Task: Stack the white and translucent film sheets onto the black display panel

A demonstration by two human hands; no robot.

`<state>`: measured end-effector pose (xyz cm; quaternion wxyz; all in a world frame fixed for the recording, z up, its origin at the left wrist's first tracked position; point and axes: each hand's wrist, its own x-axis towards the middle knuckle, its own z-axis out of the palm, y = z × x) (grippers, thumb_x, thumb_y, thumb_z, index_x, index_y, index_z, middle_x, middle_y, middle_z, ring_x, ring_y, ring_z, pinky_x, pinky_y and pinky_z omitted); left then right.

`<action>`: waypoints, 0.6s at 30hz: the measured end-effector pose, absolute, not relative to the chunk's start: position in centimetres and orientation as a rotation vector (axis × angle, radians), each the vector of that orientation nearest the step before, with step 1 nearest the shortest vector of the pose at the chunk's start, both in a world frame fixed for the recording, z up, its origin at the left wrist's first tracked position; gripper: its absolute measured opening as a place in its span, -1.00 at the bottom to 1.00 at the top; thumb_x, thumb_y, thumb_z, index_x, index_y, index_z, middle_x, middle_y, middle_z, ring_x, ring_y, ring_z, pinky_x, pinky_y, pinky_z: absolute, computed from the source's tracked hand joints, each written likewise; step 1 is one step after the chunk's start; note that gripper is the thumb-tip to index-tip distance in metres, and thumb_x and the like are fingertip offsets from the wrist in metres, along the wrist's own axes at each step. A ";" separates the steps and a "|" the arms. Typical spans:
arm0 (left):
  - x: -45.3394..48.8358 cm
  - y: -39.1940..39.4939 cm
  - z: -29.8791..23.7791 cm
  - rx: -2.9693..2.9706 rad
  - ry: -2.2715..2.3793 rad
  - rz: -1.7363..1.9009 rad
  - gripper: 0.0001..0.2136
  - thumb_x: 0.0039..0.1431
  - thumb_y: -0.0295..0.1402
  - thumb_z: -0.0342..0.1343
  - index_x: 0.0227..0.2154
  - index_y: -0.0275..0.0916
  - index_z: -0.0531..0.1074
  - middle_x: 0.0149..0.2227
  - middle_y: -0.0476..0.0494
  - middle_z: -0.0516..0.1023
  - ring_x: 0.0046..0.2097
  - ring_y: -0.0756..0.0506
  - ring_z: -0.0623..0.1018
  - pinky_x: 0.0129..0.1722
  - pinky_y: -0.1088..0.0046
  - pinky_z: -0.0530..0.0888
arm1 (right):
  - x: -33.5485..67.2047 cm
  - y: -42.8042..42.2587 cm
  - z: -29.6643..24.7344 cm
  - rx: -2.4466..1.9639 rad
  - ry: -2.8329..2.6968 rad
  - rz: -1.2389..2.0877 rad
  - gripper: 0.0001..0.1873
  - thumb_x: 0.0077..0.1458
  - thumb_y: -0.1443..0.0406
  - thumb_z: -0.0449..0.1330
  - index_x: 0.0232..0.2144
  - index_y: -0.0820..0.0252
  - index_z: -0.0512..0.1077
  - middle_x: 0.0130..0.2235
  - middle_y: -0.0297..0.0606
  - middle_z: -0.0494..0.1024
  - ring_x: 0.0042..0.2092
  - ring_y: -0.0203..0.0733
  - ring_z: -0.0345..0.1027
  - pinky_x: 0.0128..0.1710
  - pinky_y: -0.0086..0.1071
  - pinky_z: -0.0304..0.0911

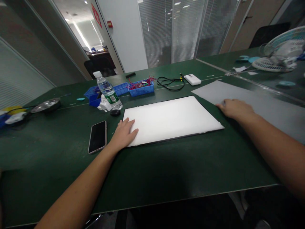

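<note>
A white rectangular panel (170, 119) with a thin dark edge lies flat on the green table. My left hand (124, 132) rests on its left end with the fingers spread, holding nothing. To the right of the panel, a large grey sheet (257, 101) lies at an angle, its near part running out of view on the right. My right hand (232, 108) is closed at the left edge of this sheet, fingers pressed together on it. The fingertips are partly hidden by the back of the hand.
Left of the panel lie a phone (98, 136) and a small black object (115, 112). Behind stand a water bottle (108, 90) and a blue bin (141, 90) of red wires. A black cable (170, 84), a white box (192, 79) and a fan (283, 51) are farther back.
</note>
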<state>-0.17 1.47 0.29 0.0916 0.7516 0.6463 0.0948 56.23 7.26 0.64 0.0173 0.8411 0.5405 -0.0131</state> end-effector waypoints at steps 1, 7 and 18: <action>-0.2 1.5 0.3 2.230 1.921 0.276 -0.29 0.43 0.00 0.05 0.48 -0.32 0.35 0.60 -0.51 0.16 0.61 -0.61 0.07 0.54 -0.27 0.12 | 56.1 7.2 0.6 2.612 1.687 -0.032 -0.19 0.50 -0.19 -0.10 0.36 0.29 0.46 0.33 0.38 0.46 0.30 0.44 0.40 0.14 0.14 0.33; -0.2 1.6 0.1 2.230 1.931 0.276 -0.28 0.42 0.01 0.05 0.49 -0.32 0.34 0.60 -0.49 0.17 0.62 -0.59 0.08 0.55 -0.26 0.12 | 55.4 7.0 1.0 2.604 1.697 -0.019 -0.20 0.51 -0.14 -0.13 0.35 0.32 0.46 0.32 0.41 0.47 0.27 0.47 0.43 0.13 0.16 0.34; -0.2 1.7 -0.1 2.242 1.967 0.256 -0.30 0.43 -0.02 0.08 0.49 -0.33 0.35 0.59 -0.50 0.17 0.61 -0.58 0.10 0.55 -0.24 0.14 | 54.6 6.8 1.0 2.582 1.721 0.025 -0.31 0.55 0.02 -0.15 0.34 0.44 0.39 0.18 0.52 0.51 0.17 0.47 0.47 0.04 0.11 0.29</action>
